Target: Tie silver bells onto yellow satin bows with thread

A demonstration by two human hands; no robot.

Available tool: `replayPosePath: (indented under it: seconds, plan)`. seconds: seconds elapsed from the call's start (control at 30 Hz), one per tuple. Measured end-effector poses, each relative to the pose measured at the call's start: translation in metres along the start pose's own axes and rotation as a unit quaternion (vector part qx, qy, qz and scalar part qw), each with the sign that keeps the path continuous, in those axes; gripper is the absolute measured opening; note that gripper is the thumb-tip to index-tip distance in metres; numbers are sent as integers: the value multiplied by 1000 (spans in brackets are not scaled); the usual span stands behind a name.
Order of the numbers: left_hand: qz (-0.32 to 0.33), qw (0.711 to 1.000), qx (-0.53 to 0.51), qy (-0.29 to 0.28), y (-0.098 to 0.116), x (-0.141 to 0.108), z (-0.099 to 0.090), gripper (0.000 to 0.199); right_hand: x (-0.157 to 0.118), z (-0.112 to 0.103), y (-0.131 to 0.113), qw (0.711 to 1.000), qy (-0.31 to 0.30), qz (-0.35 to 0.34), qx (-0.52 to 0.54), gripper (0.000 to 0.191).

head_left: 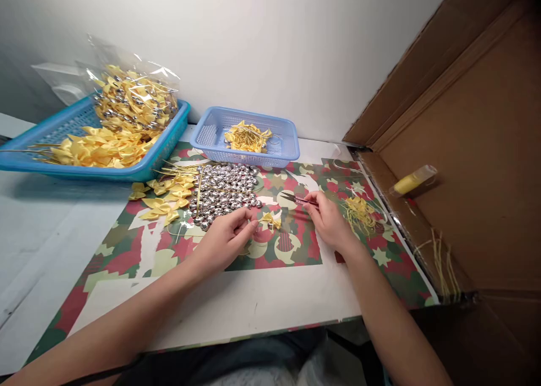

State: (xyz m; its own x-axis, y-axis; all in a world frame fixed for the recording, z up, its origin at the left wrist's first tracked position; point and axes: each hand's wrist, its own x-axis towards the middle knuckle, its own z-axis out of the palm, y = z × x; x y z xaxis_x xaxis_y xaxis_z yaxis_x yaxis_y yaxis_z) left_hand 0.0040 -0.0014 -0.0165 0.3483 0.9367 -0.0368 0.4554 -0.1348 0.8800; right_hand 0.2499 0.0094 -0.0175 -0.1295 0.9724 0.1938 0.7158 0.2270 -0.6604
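Note:
My left hand (pixel 234 234) is closed in a pinch at the end of a small yellow ribbon bow (pixel 271 221), which sticks out to the right of the fingertips. Closed around a pair of small snips (pixel 296 198), my right hand (pixel 329 220) points their narrow dark blades left, above and apart from the bow. Just beyond my left hand lies a bed of shiny silver bells (pixel 224 191), with gold wire across it. Several loose yellow bows (pixel 169 197) lie left of the bells, some with gold ties. The fingers partly hide the held bow's tie.
A large blue basket (pixel 105 174) at left holds yellow bows and a clear bag (pixel 135 93) of bows and bells. A smaller blue basket (pixel 291 143) with bows stands behind the bells. Yellow thread scraps (pixel 359 214) lie right. Cardboard (pixel 473 127) walls the right side, bearing a yellow tube (pixel 414 180).

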Motion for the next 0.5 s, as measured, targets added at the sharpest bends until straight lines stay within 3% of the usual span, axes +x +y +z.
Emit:
replayPosePath:
  seconds: [0.17, 0.5]
  plan:
    - [-4, 1000, -12, 5, 0, 0, 1, 25, -7, -4, -11, 992, -6, -119, -41, 14]
    - [-6, 1000, -28, 2, -3, -1, 2, 25, -9, 15, -11, 969, 12, -202, -143, 31]
